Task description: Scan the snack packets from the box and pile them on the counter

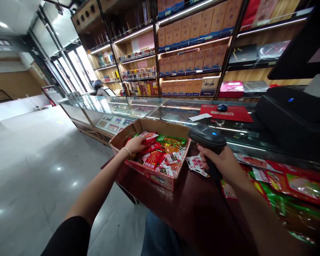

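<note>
My left hand [135,144] reaches into an open cardboard box [154,179], its fingers closed on a red and white snack packet [149,135]. Red, green and white snack packets [153,159] lie heaped beneath it in the box. My right hand [220,160] is wrapped round the handle of a black barcode scanner [206,137], which shows a small blue light. The scanner's head points left, just past the box's right rim. Below it, white and red packets [196,165] lie on the dark red table, partly hidden by my right hand.
More red and green snack packets [290,192] are spread at the right. Behind the box runs a glass display counter [138,106], with a computer mouse [222,107] on a red mat [240,113]. Boxed goods fill the wall shelves. A person [101,89] is far back behind the counter.
</note>
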`<action>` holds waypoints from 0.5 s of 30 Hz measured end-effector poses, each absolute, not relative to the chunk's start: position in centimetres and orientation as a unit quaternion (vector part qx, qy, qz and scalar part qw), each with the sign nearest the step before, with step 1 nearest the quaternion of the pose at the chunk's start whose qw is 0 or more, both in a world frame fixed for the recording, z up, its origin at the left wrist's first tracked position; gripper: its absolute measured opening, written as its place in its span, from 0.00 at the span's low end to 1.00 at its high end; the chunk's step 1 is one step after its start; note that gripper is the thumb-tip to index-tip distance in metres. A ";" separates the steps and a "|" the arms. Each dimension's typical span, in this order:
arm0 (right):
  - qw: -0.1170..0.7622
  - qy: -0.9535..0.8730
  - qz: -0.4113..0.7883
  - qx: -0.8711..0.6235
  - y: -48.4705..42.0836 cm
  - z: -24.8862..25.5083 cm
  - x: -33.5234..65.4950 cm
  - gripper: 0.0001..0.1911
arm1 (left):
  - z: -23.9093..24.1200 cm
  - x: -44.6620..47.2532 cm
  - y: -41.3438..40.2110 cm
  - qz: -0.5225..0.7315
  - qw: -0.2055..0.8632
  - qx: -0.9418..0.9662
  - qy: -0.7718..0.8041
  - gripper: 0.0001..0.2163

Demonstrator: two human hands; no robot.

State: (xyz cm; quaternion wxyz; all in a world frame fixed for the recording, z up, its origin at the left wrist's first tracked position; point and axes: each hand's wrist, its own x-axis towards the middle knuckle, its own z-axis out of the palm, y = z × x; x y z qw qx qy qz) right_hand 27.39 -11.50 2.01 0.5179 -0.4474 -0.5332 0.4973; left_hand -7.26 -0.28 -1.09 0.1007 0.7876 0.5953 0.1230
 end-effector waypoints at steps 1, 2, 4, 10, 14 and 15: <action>0.519 -0.536 0.493 -0.448 -11.5 2.0 27.5 0.19 | -0.8 -7.0 -0.5 0.173 0.112 0.778 0.594 0.08; 0.519 -0.540 0.488 -0.447 -11.5 2.0 27.6 0.19 | -0.5 -6.7 -0.7 0.226 0.145 0.764 0.587 0.09; 0.519 -0.550 0.478 -0.446 -11.6 2.0 27.9 0.19 | 0.1 -5.8 -1.0 0.332 0.270 0.717 0.550 0.11; 0.534 -0.553 0.442 -0.462 -12.4 2.6 29.2 0.19 | 2.2 -1.7 -1.8 0.483 0.537 0.536 0.438 0.21; 0.527 -0.564 0.413 -0.484 -14.0 3.6 30.1 0.19 | 3.1 1.0 -2.9 0.513 0.583 0.491 0.395 0.18; 0.519 -0.571 0.399 -0.496 -14.5 3.8 30.4 0.19 | 3.2 1.7 -3.2 0.514 0.590 0.487 0.389 0.17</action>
